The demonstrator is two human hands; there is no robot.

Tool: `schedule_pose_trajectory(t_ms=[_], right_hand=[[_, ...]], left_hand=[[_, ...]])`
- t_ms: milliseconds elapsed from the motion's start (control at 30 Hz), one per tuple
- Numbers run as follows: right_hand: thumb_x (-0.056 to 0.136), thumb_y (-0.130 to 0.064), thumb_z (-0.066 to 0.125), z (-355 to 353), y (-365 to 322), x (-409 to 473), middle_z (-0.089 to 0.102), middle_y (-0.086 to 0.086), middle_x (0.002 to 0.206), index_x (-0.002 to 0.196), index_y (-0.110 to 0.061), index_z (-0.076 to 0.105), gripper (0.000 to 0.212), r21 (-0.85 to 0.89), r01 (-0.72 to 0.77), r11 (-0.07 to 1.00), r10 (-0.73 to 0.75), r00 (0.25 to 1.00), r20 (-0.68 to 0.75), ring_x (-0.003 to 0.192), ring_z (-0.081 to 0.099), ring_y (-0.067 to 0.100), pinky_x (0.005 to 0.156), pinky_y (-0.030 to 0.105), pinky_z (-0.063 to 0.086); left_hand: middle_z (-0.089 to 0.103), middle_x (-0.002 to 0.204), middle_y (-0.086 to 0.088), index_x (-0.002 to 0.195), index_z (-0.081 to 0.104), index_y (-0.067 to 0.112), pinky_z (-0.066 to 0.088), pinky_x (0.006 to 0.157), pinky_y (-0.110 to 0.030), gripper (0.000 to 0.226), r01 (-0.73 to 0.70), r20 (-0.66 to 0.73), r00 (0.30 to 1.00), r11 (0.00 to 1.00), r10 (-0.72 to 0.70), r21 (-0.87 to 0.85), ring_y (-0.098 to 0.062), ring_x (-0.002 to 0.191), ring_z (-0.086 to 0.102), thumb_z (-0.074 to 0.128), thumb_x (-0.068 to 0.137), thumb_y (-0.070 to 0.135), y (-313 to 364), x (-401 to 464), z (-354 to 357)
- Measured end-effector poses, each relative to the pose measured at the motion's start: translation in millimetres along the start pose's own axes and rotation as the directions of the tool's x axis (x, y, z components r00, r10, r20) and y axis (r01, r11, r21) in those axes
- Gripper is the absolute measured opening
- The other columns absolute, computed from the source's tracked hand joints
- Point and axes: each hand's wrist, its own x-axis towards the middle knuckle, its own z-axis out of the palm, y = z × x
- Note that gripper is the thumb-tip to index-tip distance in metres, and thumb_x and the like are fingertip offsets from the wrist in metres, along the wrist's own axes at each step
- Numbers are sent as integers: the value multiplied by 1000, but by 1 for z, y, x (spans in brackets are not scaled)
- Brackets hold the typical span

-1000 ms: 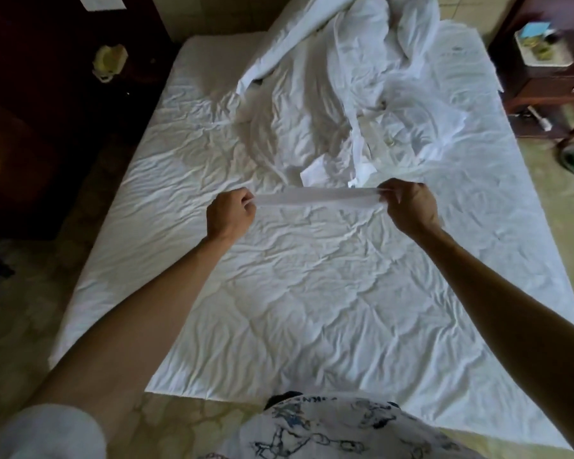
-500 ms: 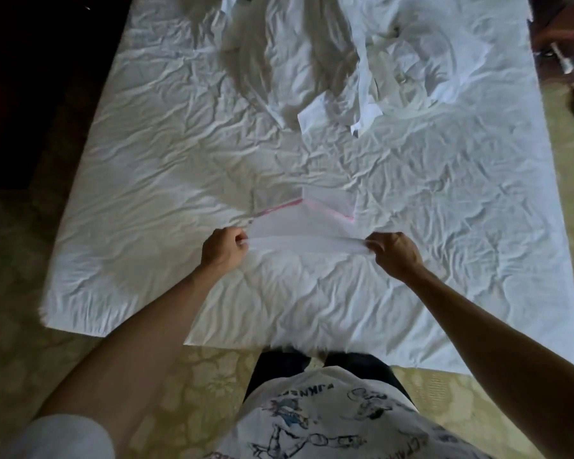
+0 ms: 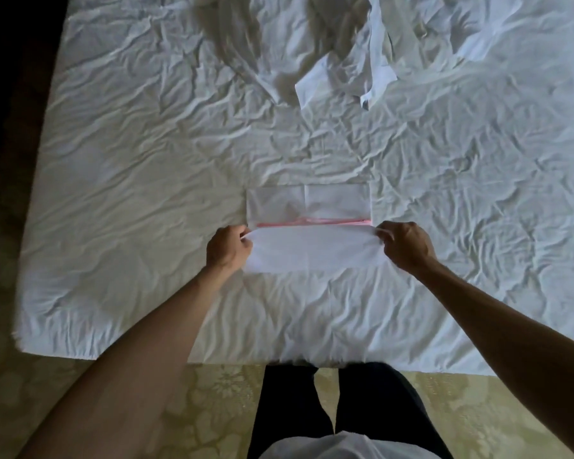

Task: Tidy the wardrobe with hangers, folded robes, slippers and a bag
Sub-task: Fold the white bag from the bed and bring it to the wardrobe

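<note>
A thin white bag (image 3: 312, 250) with a pink drawstring line lies flat on the bed sheet, its near half doubled over toward me. My left hand (image 3: 228, 249) pinches its left corner of the fold. My right hand (image 3: 405, 245) pinches the right corner. The far half of the bag stays spread on the sheet beyond the pink line. A crumpled white robe (image 3: 345, 61) with loose belt ends lies at the far side of the bed.
The white wrinkled bed (image 3: 130, 193) fills most of the view; its near edge runs just in front of my legs. Patterned yellowish floor lies below and at the left. A dark area borders the bed's left side.
Both hands brought the bag down from mid-air toward me and laid it on the sheet. The bag now lies flat with a fold held at its two corners.
</note>
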Motion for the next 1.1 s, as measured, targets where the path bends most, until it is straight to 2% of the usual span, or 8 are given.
schedule_pose_trajectory(t_ms=[200, 267, 367, 633, 767, 833, 967, 1100], right_hand=[[95, -23, 55, 29, -1, 102, 73, 15, 100, 103, -23, 72, 19, -84, 3, 996, -8, 998, -64, 93, 69, 38, 74, 37, 49], [93, -22, 55, 48, 1, 131, 74, 14, 102, 106, -24, 72, 22, -97, -10, 995, 4, 998, -62, 93, 69, 38, 72, 35, 48], [92, -20, 54, 83, 8, 170, 74, 14, 105, 106, -24, 73, 24, -119, -20, 993, 12, 998, -67, 93, 69, 38, 76, 37, 51], [86, -19, 59, 125, 25, 200, 67, 16, 109, 104, -12, 69, 22, -164, 8, 986, -45, 974, -224, 100, 62, 40, 79, 43, 50], [76, -22, 66, 141, -12, 165, 55, 16, 120, 117, -11, 60, 44, -141, 52, 989, -100, 926, -363, 108, 53, 37, 90, 44, 36], [73, -26, 69, 163, -56, 135, 59, 15, 118, 116, -12, 62, 46, -80, 161, 984, -179, 928, -327, 104, 56, 36, 89, 42, 35], [71, -46, 69, 227, -142, 76, 59, 8, 119, 121, -14, 60, 60, -33, 424, 905, -425, 901, -86, 105, 55, 28, 88, 40, 41], [71, -55, 71, 278, -179, 63, 53, 9, 131, 136, -11, 47, 82, -124, 437, 891, -431, 899, 75, 114, 52, 29, 96, 42, 46]], left_hand=[[67, 89, -21, 68, 43, 12, 49, 70, -38, 19, -47, -60, 997, 999, 48, 6, -42, 89, 61, 52, 84, 11, 8, 103, 24], [70, 93, -18, 76, 57, 12, 50, 73, -36, 10, -25, -58, 998, 1000, 24, -15, -40, 92, 63, 52, 85, 13, 7, 133, 37], [71, 105, -18, 101, 70, 10, 52, 81, -36, 24, -8, -69, 998, 1000, 6, -29, -38, 102, 64, 52, 85, 14, 0, 180, 64], [67, 108, -9, 109, 67, 14, 48, 79, -35, 26, -21, -147, 989, 997, 9, -76, -32, 106, 61, 61, 84, 18, -24, 225, 103], [56, 125, -6, 125, 53, 15, 48, 88, -38, 52, 89, -185, 975, 977, -125, -191, -27, 115, 56, 73, 81, 34, -29, 213, 97], [59, 126, -7, 125, 52, 13, 50, 92, -40, 58, 197, -137, 962, 950, -235, -241, -29, 117, 58, 75, 80, 42, -33, 207, 95], [67, 124, -10, 123, 58, 12, 50, 88, -34, 57, 313, -65, 936, 901, -347, -300, -31, 117, 62, 75, 81, 46, -33, 204, 95], [76, 107, -8, 104, 75, 14, 54, 80, -29, 41, 314, -65, 933, 890, -354, -329, -26, 103, 70, 75, 77, 45, -35, 215, 99]])
